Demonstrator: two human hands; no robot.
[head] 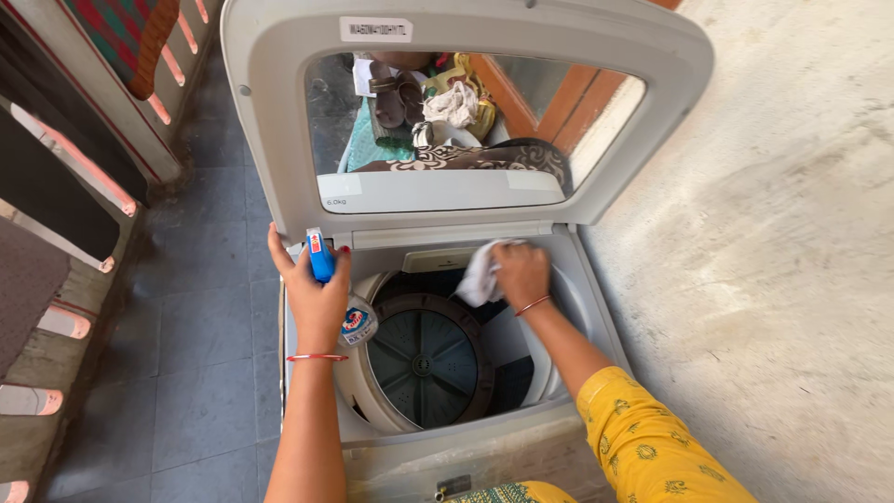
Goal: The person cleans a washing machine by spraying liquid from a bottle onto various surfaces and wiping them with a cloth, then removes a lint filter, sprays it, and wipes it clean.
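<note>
Over the open washer (596, 307), both my hands are engaged. Left hand (317, 293), at 9 o'clock of the drum (428, 359), is closed around a bottle (357, 321): fingers wrap its body, the blue cap (320, 256) stands out above them toward 12 o'clock, and the labelled lower end projects past the heel of my palm toward 4 o'clock. Right hand (521, 273), at 1 o'clock of the drum, is curled shut on a white cloth (480, 277); the cloth bunches out from under my fingers toward 9 o'clock and lies against the inner rim. Hands are apart, the drum opening between them. Raised lid (279, 112) stands at 12 o'clock, its window (447, 121) reflecting laundry.
</note>
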